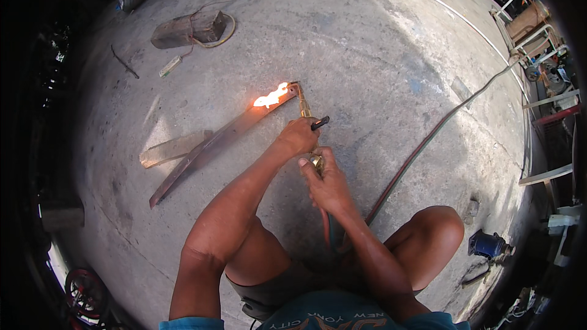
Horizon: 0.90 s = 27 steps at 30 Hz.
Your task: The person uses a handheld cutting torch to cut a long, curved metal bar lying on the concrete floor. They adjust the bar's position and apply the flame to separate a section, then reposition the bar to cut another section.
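Torch (pixel 305 107) stands near the middle of the frame, its brass neck pointing up and its tip bent to the left, and we hold it with both hands. Our left arm comes in from the lower edge, left of centre, bends at the elbow and slants up and right, so that the left hand (pixel 298 137) lies just below the neck, back of the hand upward. Our right forearm rises from the lower right toward the upper left, and the right hand (pixel 331 186) sits lower, just below the left one.

We have the left fingers wrapped around the torch, their tips hidden from view; a short black piece (pixel 320 123) sticks out to the right of that fist. With the right hand we grip the rear end, thumb and forefinger on either side of a brass valve (pixel 316 161); we cannot tell how hard they press. A red hose (pixel 326 225) runs down below this hand.

Bright orange flame (pixel 269 96) covers part of a long metal bar (pixel 215 139) close to its upper end. The bar slants from the centre down to the lower left, crossing one end of a wooden strip (pixel 174 149). In the upper left we see a wooden block (pixel 183 30) with a cord around it.
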Each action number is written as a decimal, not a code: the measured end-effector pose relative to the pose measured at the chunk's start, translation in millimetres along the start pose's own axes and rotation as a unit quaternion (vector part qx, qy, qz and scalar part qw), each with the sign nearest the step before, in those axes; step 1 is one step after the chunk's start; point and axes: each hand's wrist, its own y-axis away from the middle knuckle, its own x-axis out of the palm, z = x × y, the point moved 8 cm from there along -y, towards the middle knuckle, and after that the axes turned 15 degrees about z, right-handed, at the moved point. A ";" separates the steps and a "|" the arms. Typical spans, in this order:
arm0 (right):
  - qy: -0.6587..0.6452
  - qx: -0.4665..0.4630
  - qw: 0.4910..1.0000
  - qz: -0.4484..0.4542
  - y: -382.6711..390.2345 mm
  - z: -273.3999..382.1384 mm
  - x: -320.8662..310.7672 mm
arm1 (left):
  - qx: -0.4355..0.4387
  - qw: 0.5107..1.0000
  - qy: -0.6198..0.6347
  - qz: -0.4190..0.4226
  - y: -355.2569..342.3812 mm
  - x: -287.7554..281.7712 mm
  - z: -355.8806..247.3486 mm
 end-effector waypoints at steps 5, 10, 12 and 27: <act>0.024 -0.007 1.000 -0.010 -9.6 -4.9 -2.4 | 0.035 0.999 0.001 -0.018 -5.0 0.5 1.1; 0.007 0.003 1.000 -0.003 -13.9 -6.7 -1.0 | 0.046 0.999 0.001 -0.021 -10.0 -0.3 4.7; 0.006 0.008 1.000 -0.003 -15.0 -8.4 -2.2 | 0.045 0.999 0.003 -0.012 -6.9 -0.9 -0.4; 0.000 0.003 1.000 -0.010 -13.7 -6.7 -1.4 | 0.028 0.999 0.021 0.014 -4.3 -0.8 -1.7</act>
